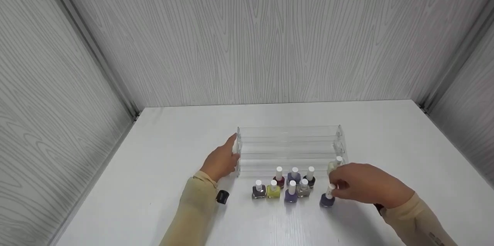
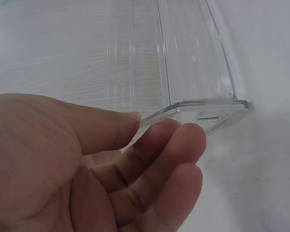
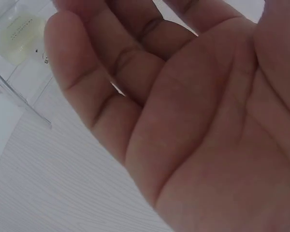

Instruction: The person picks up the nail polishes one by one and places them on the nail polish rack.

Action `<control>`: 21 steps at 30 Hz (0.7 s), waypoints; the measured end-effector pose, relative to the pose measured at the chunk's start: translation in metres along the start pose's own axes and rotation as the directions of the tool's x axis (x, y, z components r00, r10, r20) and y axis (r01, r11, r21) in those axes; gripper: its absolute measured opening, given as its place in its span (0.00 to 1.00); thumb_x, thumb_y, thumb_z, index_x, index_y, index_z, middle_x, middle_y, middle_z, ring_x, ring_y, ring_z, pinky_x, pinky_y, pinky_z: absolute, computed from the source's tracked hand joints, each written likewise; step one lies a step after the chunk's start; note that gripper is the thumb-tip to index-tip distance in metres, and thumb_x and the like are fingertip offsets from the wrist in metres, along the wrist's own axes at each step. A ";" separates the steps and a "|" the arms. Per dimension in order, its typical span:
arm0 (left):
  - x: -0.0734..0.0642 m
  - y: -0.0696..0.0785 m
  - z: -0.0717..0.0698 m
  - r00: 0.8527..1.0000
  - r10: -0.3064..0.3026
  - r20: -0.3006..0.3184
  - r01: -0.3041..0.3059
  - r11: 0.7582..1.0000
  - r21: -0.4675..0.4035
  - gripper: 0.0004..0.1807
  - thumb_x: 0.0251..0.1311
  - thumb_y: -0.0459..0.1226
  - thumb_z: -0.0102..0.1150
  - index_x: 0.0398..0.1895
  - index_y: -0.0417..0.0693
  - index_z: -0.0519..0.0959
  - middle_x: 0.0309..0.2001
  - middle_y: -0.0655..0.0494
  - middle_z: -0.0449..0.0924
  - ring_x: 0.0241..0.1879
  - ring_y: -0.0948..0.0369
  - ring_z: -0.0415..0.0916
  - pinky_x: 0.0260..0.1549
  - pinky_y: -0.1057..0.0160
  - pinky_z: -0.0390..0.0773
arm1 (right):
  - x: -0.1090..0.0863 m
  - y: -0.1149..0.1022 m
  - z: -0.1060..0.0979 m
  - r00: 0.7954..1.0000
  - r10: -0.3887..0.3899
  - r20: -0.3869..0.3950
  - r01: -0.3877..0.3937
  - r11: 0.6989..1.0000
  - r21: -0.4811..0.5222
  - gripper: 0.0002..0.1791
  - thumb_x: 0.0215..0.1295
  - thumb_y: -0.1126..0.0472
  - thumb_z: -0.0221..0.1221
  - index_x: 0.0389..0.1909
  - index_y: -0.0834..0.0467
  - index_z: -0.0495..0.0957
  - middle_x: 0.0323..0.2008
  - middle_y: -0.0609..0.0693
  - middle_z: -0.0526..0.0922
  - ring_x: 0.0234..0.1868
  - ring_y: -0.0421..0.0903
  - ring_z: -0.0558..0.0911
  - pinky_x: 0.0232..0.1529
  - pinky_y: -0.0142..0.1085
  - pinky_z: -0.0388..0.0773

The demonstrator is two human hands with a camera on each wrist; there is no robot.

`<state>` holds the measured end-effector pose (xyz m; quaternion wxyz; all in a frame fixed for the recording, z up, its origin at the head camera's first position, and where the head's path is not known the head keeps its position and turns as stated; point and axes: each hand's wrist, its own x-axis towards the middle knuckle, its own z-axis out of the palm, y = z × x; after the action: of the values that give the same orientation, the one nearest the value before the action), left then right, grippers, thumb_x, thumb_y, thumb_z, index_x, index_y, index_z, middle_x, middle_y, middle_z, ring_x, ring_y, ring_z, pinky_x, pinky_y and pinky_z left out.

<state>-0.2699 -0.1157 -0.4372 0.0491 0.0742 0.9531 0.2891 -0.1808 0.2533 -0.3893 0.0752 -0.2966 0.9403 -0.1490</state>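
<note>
My left hand (image 1: 220,160) is at the left end of a clear acrylic rack (image 1: 287,156). In the left wrist view, thumb and fingers pinch the edge of its clear end panel (image 2: 203,107). At the rack's right front corner, my right hand (image 1: 368,184) pinches the white cap of a dark blue nail polish bottle (image 1: 327,200), which leans slightly. A pale yellow nail polish bottle (image 1: 332,166) stands at the rack's right end, partly behind that hand. The right wrist view shows its label side (image 3: 18,35), while the dark blue bottle is hidden there.
Several nail polish bottles with white caps are grouped before the rack, including a yellow one (image 1: 273,191), a red one (image 1: 279,179) and a purple one (image 1: 291,196). A black piece (image 1: 222,196) appears beside the left wrist. Grey wood-grain panels (image 1: 270,37) enclose the white table (image 1: 173,122).
</note>
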 end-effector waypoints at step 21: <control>0.002 -0.004 0.000 1.000 0.016 -0.001 -0.016 1.000 -0.004 0.37 0.76 0.39 0.55 0.83 0.48 0.53 0.41 0.49 0.85 0.30 0.62 0.82 0.35 0.56 0.81 | 0.004 0.000 0.004 0.994 -0.103 -0.026 0.102 0.994 -0.027 0.15 0.62 0.70 0.62 0.29 0.46 0.74 0.26 0.34 0.68 0.29 0.34 0.67 0.31 0.33 0.66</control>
<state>-0.2724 -0.1184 -0.4399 0.0464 0.0815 0.9520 0.2912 -0.1828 0.2501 -0.3928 0.0505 -0.3433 0.9266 -0.1447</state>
